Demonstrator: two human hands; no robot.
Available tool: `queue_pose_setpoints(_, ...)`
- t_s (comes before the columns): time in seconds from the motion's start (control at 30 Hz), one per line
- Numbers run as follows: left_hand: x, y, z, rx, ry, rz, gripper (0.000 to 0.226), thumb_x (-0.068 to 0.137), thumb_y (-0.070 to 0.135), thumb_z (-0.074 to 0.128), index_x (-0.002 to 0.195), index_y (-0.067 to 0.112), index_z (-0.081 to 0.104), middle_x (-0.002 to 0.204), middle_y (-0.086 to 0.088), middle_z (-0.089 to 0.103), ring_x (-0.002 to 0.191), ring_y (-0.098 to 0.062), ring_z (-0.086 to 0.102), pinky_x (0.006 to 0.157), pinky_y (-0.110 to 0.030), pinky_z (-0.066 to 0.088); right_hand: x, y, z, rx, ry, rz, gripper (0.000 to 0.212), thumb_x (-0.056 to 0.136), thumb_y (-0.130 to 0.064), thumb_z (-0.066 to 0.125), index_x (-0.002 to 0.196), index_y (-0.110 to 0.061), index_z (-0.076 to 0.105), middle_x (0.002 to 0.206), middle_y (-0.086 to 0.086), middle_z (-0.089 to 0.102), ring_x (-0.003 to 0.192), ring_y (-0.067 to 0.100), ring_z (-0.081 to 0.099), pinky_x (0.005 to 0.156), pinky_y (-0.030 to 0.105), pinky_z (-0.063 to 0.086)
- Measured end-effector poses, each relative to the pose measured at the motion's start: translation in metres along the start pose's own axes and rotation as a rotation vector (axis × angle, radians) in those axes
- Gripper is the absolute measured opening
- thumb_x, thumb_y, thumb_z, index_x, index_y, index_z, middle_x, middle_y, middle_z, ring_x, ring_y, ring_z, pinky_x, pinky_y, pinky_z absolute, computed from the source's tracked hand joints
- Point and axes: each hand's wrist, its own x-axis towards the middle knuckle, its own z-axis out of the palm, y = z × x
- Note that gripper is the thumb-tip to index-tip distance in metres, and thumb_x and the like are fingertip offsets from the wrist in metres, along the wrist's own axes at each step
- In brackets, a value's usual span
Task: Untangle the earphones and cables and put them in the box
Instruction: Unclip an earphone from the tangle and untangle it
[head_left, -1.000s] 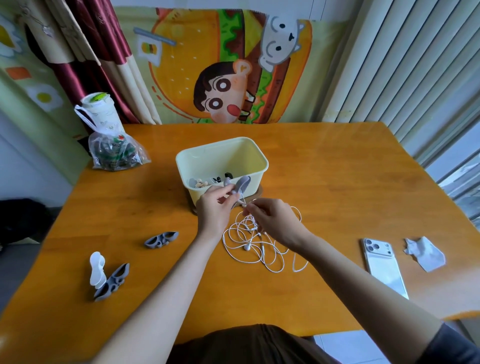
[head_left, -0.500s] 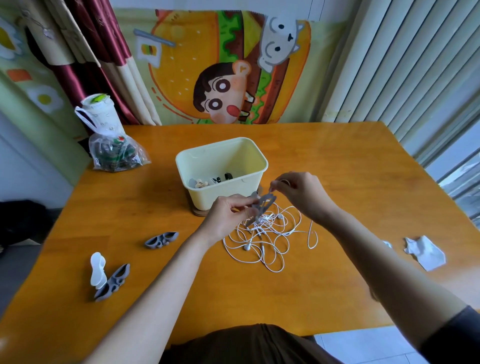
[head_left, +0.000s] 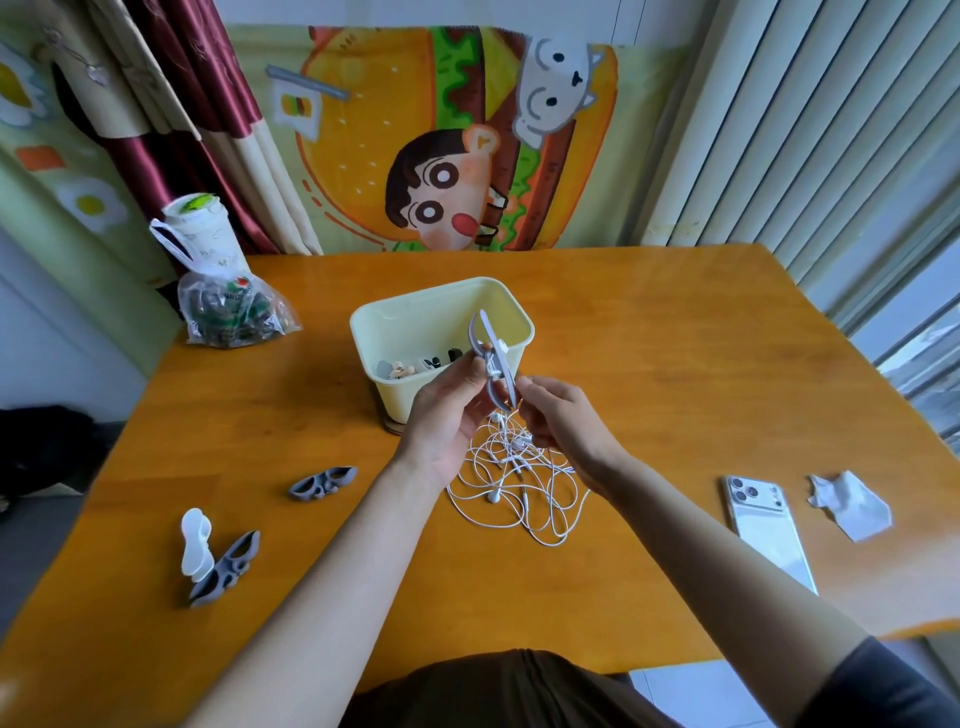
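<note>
A tangle of white earphones (head_left: 519, 483) lies on the wooden table (head_left: 649, 364), just in front of the pale yellow box (head_left: 405, 322). My left hand (head_left: 447, 410) holds a grey cable winder (head_left: 491, 353) upright in front of the box, with white cable wrapped on its middle. My right hand (head_left: 561, 421) pinches the winder's lower end and the cable that hangs from it to the tangle. Small dark and beige items lie at the bottom of the box.
Two more grey winders (head_left: 322, 484) (head_left: 226, 569) and a white one (head_left: 196, 543) lie at the left. A white phone (head_left: 769, 525) and a crumpled paper (head_left: 849, 506) lie at the right. A plastic bag (head_left: 228, 306) with a cup stands at the back left.
My left hand has lifted the winder from low over the tangle to upright in front of the box. My right hand came back from the right to the winder's lower end.
</note>
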Motion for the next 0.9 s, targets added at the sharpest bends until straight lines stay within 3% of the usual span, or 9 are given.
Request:
queue_pose_setpoints(0.1,0.0,0.001,0.001,-0.044,0.023,-0.023,0.029,0.077,0.028,0.067,0.101,0.014,0.071,0.1,-0.008,0.071,0.088,-0.019,0.068,0.076,-0.027,0.057,0.001,0.001,0.002,0.053,0.001,0.031,0.03,0.1,-0.024,0.041,0.073,-0.012,0.047,0.058,-0.005,0.04,0.048,0.006,0.03,0.045,0.016,0.027)
queue_pose_setpoints(0.2,0.0,0.002,0.005,-0.063,0.051,-0.042,0.02,0.097,0.015,0.047,0.102,0.012,0.066,0.09,-0.005,0.073,0.08,-0.018,0.07,0.074,-0.027,0.057,0.002,0.003,0.004,0.046,0.006,0.044,0.031,0.1,-0.026,0.043,0.075,-0.011,0.051,0.06,-0.004,0.042,0.048,0.005,0.032,0.047,0.016,0.028)
queue_pose_setpoints(0.3,0.001,0.002,0.008,-0.065,0.113,-0.038,0.02,0.098,0.016,0.046,0.1,0.013,0.065,0.087,-0.005,0.072,0.077,-0.019,0.068,0.069,-0.028,0.056,0.002,0.005,0.008,0.007,0.019,0.036,0.034,0.101,-0.025,0.041,0.073,-0.011,0.054,0.059,-0.002,0.042,0.046,0.005,0.033,0.046,0.015,0.029)
queue_pose_setpoints(0.47,0.002,0.001,0.009,-0.03,0.313,-0.033,0.026,0.093,0.018,0.057,0.117,0.011,0.064,0.118,-0.016,0.066,0.106,-0.034,0.064,0.095,-0.05,0.05,-0.001,0.005,0.013,-0.201,0.018,-0.03,0.034,0.101,-0.022,0.038,0.074,-0.015,0.058,0.055,-0.006,0.038,0.047,0.007,0.03,0.045,0.019,0.025)
queue_pose_setpoints(0.57,0.003,-0.001,0.01,0.015,0.416,0.001,0.027,0.089,0.017,0.064,0.115,0.013,0.067,0.114,-0.012,0.069,0.104,-0.032,0.066,0.093,-0.053,0.051,-0.001,0.002,0.015,-0.306,-0.012,-0.036,0.035,0.101,-0.021,0.037,0.083,-0.006,0.062,0.053,-0.008,0.037,0.046,0.007,0.029,0.046,0.02,0.023)
queue_pose_setpoints(0.67,0.002,-0.004,0.006,0.232,0.461,0.093,0.017,0.086,0.017,0.069,0.101,0.021,0.074,0.102,-0.005,0.073,0.098,-0.026,0.068,0.087,-0.051,0.055,-0.002,0.0,0.017,-0.43,-0.046,-0.06,0.034,0.101,-0.019,0.037,0.092,-0.002,0.064,0.057,-0.005,0.04,0.048,0.008,0.032,0.045,0.019,0.025)
queue_pose_setpoints(0.77,-0.001,-0.006,0.001,0.572,0.426,0.245,0.023,0.085,0.013,0.07,0.108,0.01,0.072,0.093,0.0,0.072,0.093,-0.017,0.068,0.082,-0.038,0.058,-0.005,-0.002,0.015,-0.562,-0.058,-0.135,0.03,0.1,-0.016,0.038,0.093,-0.009,0.067,0.058,-0.003,0.045,0.046,0.007,0.034,0.043,0.016,0.027)
queue_pose_setpoints(0.83,-0.002,-0.006,0.003,0.564,0.444,0.248,0.024,0.085,0.012,0.069,0.109,0.008,0.071,0.089,0.005,0.072,0.09,-0.015,0.069,0.08,-0.033,0.058,-0.006,-0.003,0.014,-0.602,-0.064,-0.158,0.029,0.099,-0.014,0.04,0.093,-0.007,0.067,0.057,-0.003,0.046,0.041,0.006,0.037,0.042,0.014,0.028)
queue_pose_setpoints(0.9,0.001,-0.003,0.004,0.309,0.499,0.133,0.024,0.087,0.012,0.067,0.111,0.008,0.07,0.091,0.004,0.072,0.091,-0.017,0.069,0.079,-0.033,0.058,-0.007,-0.004,0.012,-0.619,-0.04,-0.172,0.029,0.098,-0.015,0.041,0.092,-0.007,0.068,0.058,-0.002,0.048,0.042,0.006,0.037,0.042,0.015,0.028)
